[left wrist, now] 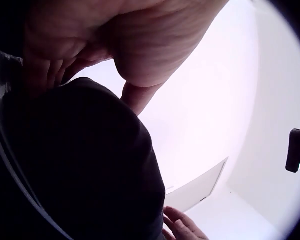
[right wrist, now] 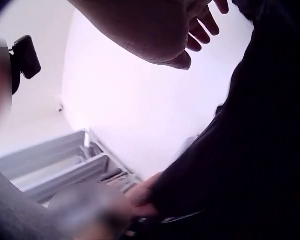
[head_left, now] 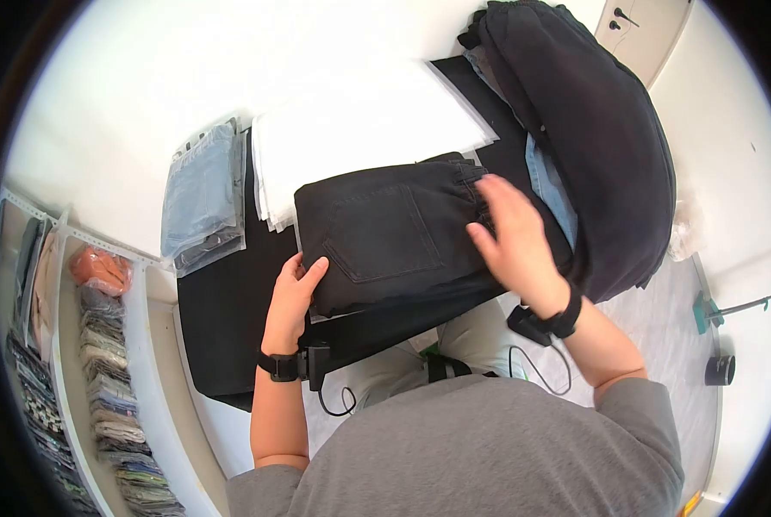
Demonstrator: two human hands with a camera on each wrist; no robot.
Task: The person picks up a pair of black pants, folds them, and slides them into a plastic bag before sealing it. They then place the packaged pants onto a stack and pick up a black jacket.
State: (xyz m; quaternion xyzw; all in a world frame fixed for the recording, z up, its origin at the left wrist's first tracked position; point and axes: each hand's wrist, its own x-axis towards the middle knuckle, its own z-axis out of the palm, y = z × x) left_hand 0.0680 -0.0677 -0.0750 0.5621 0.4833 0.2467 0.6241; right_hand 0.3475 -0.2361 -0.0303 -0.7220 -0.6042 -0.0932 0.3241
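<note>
A folded pair of black jeans (head_left: 385, 228) lies on the black-covered table with a back pocket facing up. My left hand (head_left: 294, 297) grips its left edge, thumb on top and the other fingers tucked beneath. In the left wrist view, thumb and fingers of that hand (left wrist: 125, 45) straddle the dark folded cloth (left wrist: 90, 160). Over the right end, by the waistband, my right hand (head_left: 521, 246) is held with fingers extended. The right wrist view shows this hand (right wrist: 165, 30) with its fingers spread and nothing in them. A clear plastic edge (head_left: 351, 314) peeks out under the jeans.
Behind the jeans lies a stack of white plastic bags (head_left: 359, 112). Bagged blue jeans (head_left: 200, 194) are piled at the left. A tall heap of dark trousers (head_left: 583, 129) rises at the right, with light blue denim (head_left: 551, 189) under it. Shelves (head_left: 157, 345) of bagged clothes stand lower left.
</note>
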